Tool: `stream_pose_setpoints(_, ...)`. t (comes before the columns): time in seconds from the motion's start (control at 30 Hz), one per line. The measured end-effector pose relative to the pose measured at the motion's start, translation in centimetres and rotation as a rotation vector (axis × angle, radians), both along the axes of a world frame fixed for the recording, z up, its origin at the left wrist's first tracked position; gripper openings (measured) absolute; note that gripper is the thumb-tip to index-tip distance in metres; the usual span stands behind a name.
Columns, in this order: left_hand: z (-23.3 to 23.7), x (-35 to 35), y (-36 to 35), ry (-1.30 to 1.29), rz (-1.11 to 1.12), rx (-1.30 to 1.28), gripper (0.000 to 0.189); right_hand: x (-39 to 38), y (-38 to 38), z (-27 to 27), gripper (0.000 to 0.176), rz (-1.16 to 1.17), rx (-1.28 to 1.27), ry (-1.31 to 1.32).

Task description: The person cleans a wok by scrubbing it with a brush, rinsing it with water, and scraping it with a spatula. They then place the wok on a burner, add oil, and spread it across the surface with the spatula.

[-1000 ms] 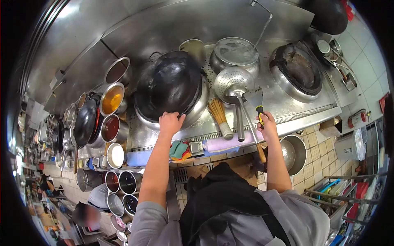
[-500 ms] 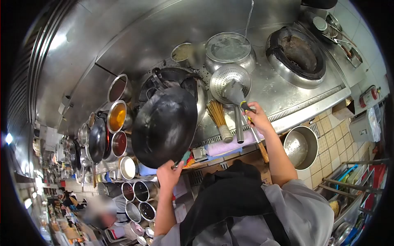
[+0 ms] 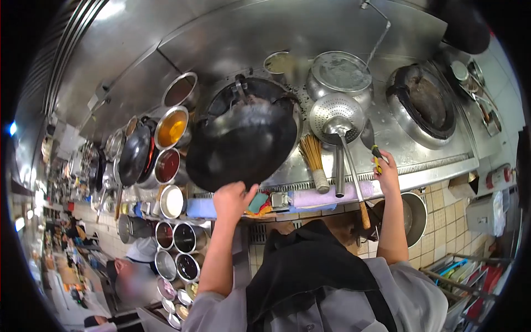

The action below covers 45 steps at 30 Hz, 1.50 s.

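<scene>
At the stainless-steel wok range (image 3: 398,145), the left hand (image 3: 232,200) is closed on the near rim of a black round-bottomed steel wok (image 3: 243,141), fingers curled over the edge. The wok is tipped steeply toward the person. Its near side hangs over the front of the range and its far side lies over the round steel burner ring (image 3: 294,108). No food shows on its dark surface. The right hand (image 3: 385,172) is wrapped in a fist around a flat-bladed tool with a yellow-and-black handle (image 3: 376,156), held upright near the range front and well apart from the wok. Between the hands lie a perforated steel skimmer (image 3: 336,113) and a bamboo brush (image 3: 313,157). Steel sauce pots (image 3: 172,127) stand to the left. By appearance, the wok is raised from its seat but not carried clear, and the tool has not yet met it.
</scene>
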<state>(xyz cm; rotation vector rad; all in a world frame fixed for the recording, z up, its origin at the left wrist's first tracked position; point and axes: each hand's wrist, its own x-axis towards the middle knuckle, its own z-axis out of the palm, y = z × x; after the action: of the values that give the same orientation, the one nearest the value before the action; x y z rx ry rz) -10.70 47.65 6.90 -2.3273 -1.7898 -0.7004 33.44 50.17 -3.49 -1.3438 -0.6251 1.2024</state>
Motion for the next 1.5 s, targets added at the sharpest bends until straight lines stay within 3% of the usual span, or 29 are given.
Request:
stream_pose_setpoints(0.17, -7.3, -1.6, 5.2, -0.05, 0.017, 0.028, 0.037, -1.5, -2.1, 0.5, 0.027, -0.017, -0.071, 0.244)
stream_pose_setpoints(0.3, -10.0, -2.6, 8.0, -0.054, 0.009, 0.036, 0.036, -6.9, -2.6, 2.0, 0.033, 0.056, -0.052, 0.451)
stream_pose_setpoints(0.43, -10.2, -3.6, 8.6, -0.009, -0.012, 0.056, 0.03, -12.6, -1.5, 1.1, 0.035, 0.204, -0.072, 0.495)
stream_pose_setpoints(0.5, -9.7, -4.0, 8.2, -0.107, -0.023, -0.141, 0.02, -15.0, -1.2, 1.1, 0.035, 0.238, -0.14, 0.485)
stream_pose_setpoints(0.63, -9.2, -4.4, 4.0, -0.37, -0.069, 0.06, 0.031, -17.6, -1.1, -0.8, 0.034, 0.315, -0.198, 0.553)
stream_pose_setpoints(0.7, -11.3, -5.5, 0.8, -0.464, -0.01, 0.086, 0.028, -18.8, -1.1, -1.8, 0.037, 0.328, -0.25, 0.268)
stream_pose_setpoints(0.73, -11.8, -6.0, -1.2, -0.547, -0.016, -0.048, 0.027, -19.5, -1.0, -1.8, 0.037, 0.325, -0.25, 0.264)
stream_pose_setpoints(0.8, -13.8, -6.7, -5.4, -0.655, -0.043, -0.181, 0.025, -20.9, -1.1, -1.9, 0.042, 0.496, -0.111, -0.783)
stream_pose_setpoints(0.83, -15.3, -7.4, -7.0, -0.658, -0.076, -0.252, 0.022, -20.8, -0.5, -6.2, 0.045, 0.504, 0.066, -0.959)
stream_pose_setpoints(0.87, -14.7, -7.1, -8.8, -0.697, -0.026, -0.341, 0.02, -21.7, -0.6, -6.2, 0.046, 0.608, -0.029, -1.115)
stream_pose_setpoints(0.97, -18.0, -8.0, -11.7, -0.867, 0.03, -0.5, 0.019, -24.1, -1.6, -6.7, 0.047, 0.677, -0.206, -1.248)
stream_pose_setpoints(1.07, -17.9, -7.5, -12.0, -1.009, -0.039, -0.756, 0.027, -25.2, -2.4, -6.2, 0.044, 0.675, -0.288, -1.245)
stream_pose_setpoints(1.2, -16.9, -6.9, -10.4, -0.952, -0.203, -1.042, 0.03, -25.4, -3.1, -5.7, 0.054, 0.668, -0.251, -1.365)
stream_pose_setpoints(1.3, -17.9, -6.5, -9.6, -0.921, -0.353, -1.069, 0.031, -25.4, -3.7, -3.5, 0.064, 0.62, -0.331, -1.339)
stream_pose_setpoints(1.5, -19.9, -5.1, -9.7, -0.701, -0.532, -1.252, 0.039, -22.5, -10.3, -1.8, 0.057, 0.335, -0.112, -1.148)
